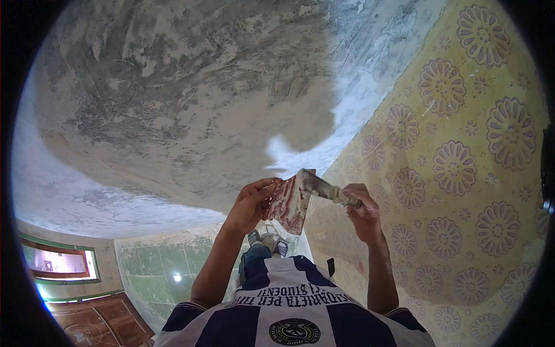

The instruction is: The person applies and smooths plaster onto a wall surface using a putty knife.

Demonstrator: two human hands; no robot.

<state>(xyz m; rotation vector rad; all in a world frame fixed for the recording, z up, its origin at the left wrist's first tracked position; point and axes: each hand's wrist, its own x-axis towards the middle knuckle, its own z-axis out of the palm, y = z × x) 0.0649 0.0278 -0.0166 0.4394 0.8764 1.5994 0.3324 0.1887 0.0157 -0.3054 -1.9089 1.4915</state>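
Observation:
My left hand [251, 203] grips the left edge of a flat red board [290, 213], which is streaked and smeared with whitish paste. In my right hand [365, 214] is the handle of a putty knife [318, 186], its fingers closed around the end. The knife's blade is coated with the same paste and reaches left to the board's upper right edge, where it seems to touch. Both hands are held up in front of my chest, with the board and knife between them.
A rough grey plastered surface [191, 87], patchy with white, spreads above my hands. Along the right runs a yellowish wall [425, 196] with flower medallions. Below are green tiles [156, 260], my shoes [279, 247], a brown wooden door [104, 324] and a green-framed window [60, 258] at lower left.

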